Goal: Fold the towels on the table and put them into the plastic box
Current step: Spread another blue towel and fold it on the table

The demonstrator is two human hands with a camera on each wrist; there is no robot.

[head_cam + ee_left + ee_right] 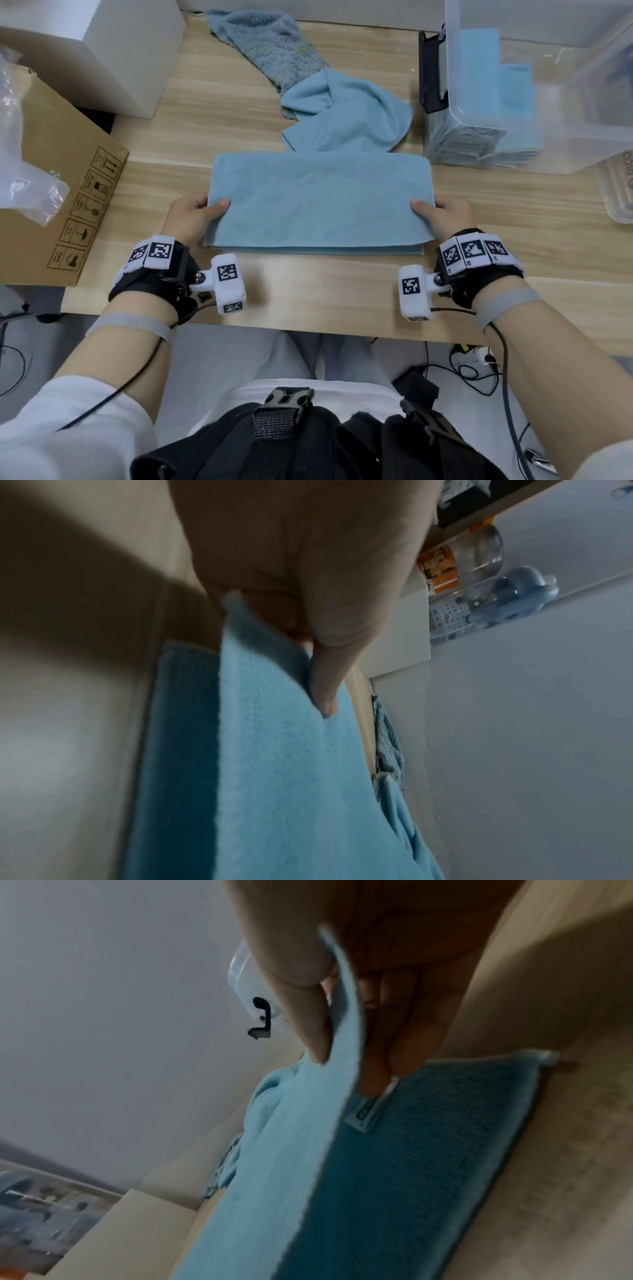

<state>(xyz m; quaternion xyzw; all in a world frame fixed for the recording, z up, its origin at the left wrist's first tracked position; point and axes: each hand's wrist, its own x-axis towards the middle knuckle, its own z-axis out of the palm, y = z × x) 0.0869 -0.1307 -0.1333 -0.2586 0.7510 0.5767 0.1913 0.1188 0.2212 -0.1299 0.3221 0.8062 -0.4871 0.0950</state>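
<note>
A light blue towel point(318, 202) lies folded over on the wooden table point(308, 291) in front of me. My left hand point(197, 214) pinches the upper layer at its left edge, thumb on top. My right hand point(442, 214) pinches the same layer at its right edge. In the left wrist view the thumb presses the lifted towel layer point(281, 750). In the right wrist view the raised towel layer point(308, 1137) sits between thumb and fingers, above the lower layer with a white label point(366, 1112). A crumpled blue towel point(346, 116) and a grey-blue knitted towel point(270, 44) lie behind. The clear plastic box point(534, 85) at the right holds folded blue towels.
A cardboard box point(58, 202) with clear plastic bags stands at the left, a white box point(113, 51) behind it. A clear lid point(616, 185) lies right of the plastic box. The table's front edge is close to my body.
</note>
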